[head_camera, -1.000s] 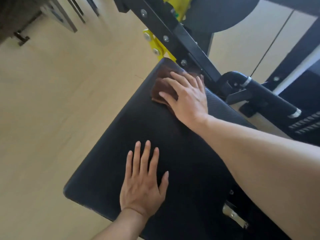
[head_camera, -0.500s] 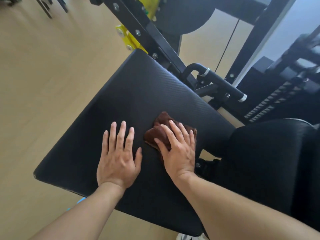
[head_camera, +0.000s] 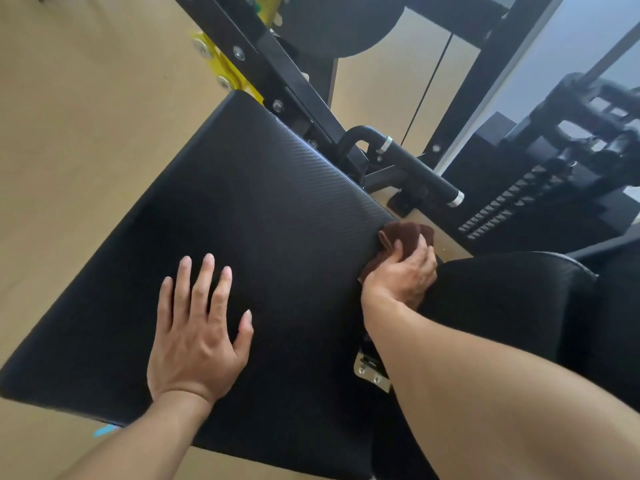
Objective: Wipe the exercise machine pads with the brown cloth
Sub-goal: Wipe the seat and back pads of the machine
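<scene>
Matt black seat pad (head_camera: 249,216) with fine ribbed texture (vinyl-like), fuzzy brown cloth (head_camera: 405,237), painted black metal frame (head_camera: 263,57), smooth pale wood-look floor (head_camera: 86,116).

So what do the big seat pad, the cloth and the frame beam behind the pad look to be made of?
Seat pad: probably vinyl or synthetic leather over padding; matte black with a fine ribbed weave texture. Brown cloth, bunched in the right hand: soft, fuzzy pile, likely microfibre or terry. Frame beam: looks like painted steel; flat black faces with bright bolt heads.
</scene>
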### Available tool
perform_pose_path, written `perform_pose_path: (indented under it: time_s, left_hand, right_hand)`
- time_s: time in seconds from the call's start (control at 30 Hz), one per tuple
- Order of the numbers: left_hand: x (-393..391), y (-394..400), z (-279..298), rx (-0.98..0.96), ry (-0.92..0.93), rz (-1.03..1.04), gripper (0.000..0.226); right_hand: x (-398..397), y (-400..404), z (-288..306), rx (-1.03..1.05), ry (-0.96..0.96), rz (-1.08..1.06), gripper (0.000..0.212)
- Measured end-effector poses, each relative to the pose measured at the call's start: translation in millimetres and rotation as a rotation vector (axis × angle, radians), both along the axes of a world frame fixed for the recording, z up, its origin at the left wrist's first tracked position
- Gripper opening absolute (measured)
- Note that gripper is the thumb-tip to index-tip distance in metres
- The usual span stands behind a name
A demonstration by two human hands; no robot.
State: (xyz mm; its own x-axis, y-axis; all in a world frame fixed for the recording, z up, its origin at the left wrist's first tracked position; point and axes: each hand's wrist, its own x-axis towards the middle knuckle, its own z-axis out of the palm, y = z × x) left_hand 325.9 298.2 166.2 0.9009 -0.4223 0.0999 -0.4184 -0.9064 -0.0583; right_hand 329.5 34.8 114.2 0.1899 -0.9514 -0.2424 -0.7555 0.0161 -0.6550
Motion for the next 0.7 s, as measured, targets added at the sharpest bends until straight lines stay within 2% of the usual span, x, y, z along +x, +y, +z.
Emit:
perform_pose_path:
  time_s: [0.2,0.33,0.43,0.53,0.6,0.7]
  left_hand:
    - [2,0,0,0.001,0.004,-0.002,0.07]
    - [3,0,-1,0.013,0.011,-0.001,0.07]
    - [2,1,-1,0.002,0.012,-0.006,0.07]
    - [2,1,-1,0.017,0.024,-0.001,0.071]
    - [3,0,0,0.041,0.05,0.007,0.072]
    - [2,-3,4,0.106,0.068,0.035,0.072]
  right_hand:
    - [2,6,-6,-0.078,-0.012,0.064,0.051]
    - [4,4,-5,-0.105,0.047,0.098,0.05]
    - [12,6,0,-0.153,0.02,0.221,0.049]
    - [37,15,20,-0.182,-0.098,0.464,0.046]
    - [61,37,35,-0.225,-0.214,0.735,0.043]
    - [88,85,49,-0.434,-0.326,1.184,0.042]
